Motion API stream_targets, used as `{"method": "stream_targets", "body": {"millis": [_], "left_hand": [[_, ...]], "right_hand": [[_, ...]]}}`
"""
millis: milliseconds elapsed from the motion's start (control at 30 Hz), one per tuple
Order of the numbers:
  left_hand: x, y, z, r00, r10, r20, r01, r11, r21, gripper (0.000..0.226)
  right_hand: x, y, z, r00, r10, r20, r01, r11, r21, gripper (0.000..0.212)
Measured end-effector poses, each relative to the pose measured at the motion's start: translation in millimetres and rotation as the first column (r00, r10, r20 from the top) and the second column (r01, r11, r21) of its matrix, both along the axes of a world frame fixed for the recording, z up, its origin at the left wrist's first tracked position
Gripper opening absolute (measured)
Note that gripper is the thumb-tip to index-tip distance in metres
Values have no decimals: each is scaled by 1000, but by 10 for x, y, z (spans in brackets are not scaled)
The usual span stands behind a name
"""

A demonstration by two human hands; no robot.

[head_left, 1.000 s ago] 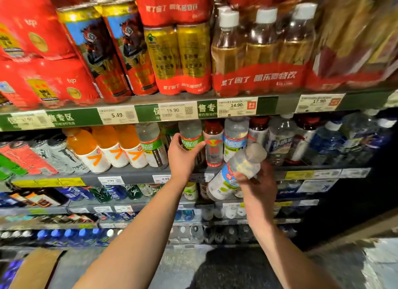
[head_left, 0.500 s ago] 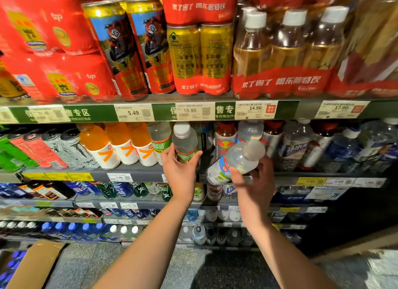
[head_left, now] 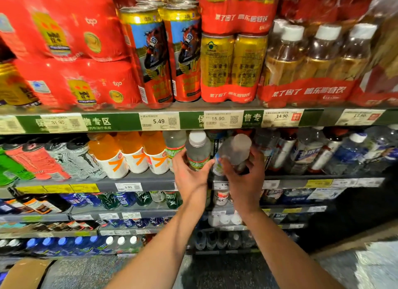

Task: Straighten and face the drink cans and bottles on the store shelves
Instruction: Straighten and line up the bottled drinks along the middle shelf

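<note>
**Two bottles in hand at the second shelf**

At the front edge of the second shelf (head_left: 150, 182), seen from the head camera, both of the person's hands hold drink bottles. The left hand (head_left: 189, 176) curls around the lower body of a cloudy bottle with a green label (head_left: 198, 153), which stands roughly upright with its white cap up, just beside the row of orange drink bottles (head_left: 131, 153). The right hand (head_left: 245, 176) grips a second pale bottle (head_left: 233, 153) from below, fingers wrapped round its middle; this one tilts with its cap toward the camera and is blurred, so its label cannot be read. The two bottles sit close together, nearly touching. To the right stand more clear bottles with blue labels (head_left: 305, 155). On the shelf above, tall gold-topped cans (head_left: 148, 58) stand between red multipacks (head_left: 71, 51) and shrink-wrapped amber bottles (head_left: 312, 62). Price tags (head_left: 159, 121) line the shelf edge.
</note>
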State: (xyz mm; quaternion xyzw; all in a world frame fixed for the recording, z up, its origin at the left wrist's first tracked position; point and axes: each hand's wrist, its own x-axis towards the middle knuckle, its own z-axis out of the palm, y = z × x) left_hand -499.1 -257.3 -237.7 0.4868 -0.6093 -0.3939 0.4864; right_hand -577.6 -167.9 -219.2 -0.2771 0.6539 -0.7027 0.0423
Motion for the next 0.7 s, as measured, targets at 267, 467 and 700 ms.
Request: {"method": "stream_targets", "body": {"millis": [267,467,700], "left_hand": [[104,-128,-4,982,-175,-69,160,970,-184,56],[166,-194,61,978,-176,-116,142,956,-258,44],[170,-173,-40,978,-191,80,198,977,-85,69]], "right_hand": [[74,-316,39,978,-162,-128,182,971,157,64],[131,-504,115,929,-240,-282,313,915,253,70],[150,-544,103,911,-228,-342,336,893,298,68]]}}
